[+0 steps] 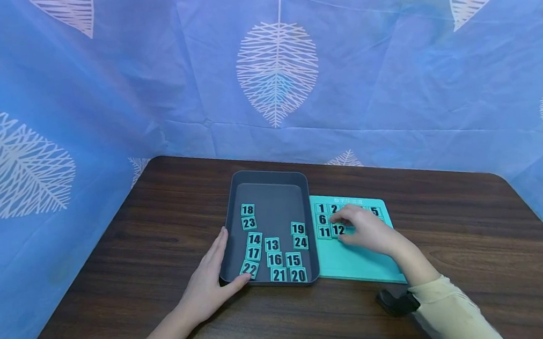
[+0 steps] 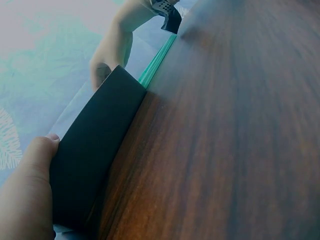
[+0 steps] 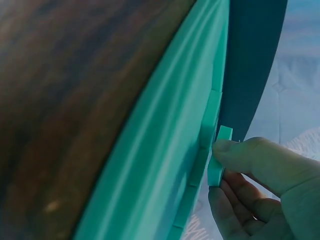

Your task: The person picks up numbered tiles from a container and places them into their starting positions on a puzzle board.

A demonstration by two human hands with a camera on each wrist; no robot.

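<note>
My right hand [image 1: 368,230] is over the turquoise number board [image 1: 357,261], pinching a small turquoise tile [image 3: 216,170] between thumb and fingers. In the right wrist view that tile stands tilted at the board's row of tiles. It appears to be the tile marked 12 [image 1: 338,230], beside 11 [image 1: 324,232]. Part of the upper rows is covered by this hand. My left hand [image 1: 209,285] rests against the near left corner of a dark grey tray [image 1: 273,191]. Its fingers lie fairly straight along the left wall, and the thumb touches the front rim.
Inside the tray lie several loose numbered tiles, among them 18 [image 1: 248,210], 19 [image 1: 298,228] and 20 [image 1: 298,275]. The tray stands directly left of the board on a dark wooden table [image 1: 178,210]. Behind the table hangs a blue cloth [image 1: 365,75] with white leaf prints.
</note>
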